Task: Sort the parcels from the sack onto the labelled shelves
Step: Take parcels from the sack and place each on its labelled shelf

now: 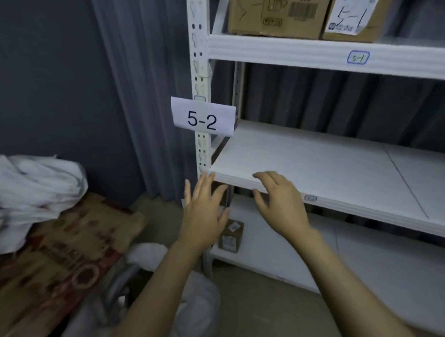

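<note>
1. A dark blue-grey wall (pixel 41 74) fills the upper left of the frame.
2. A grey curtain (pixel 146 82) hangs in vertical folds at top centre and shows again behind the shelves on the right.
3. A white metal shelving rack (pixel 287 53) takes up the right half, its perforated upright standing at centre.
4. The floor (pixel 273 314) at lower centre is dull beige.
5. The light is dim, cool and even.

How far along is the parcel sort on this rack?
Done: two cardboard boxes sit on the 5-1 shelf, and a small box on the bottom shelf. In hand: nothing; the left hand and right hand hover open at the 5-2 shelf, bare where visible. Left: whatever the white sack holds; its contents are hidden.
</note>
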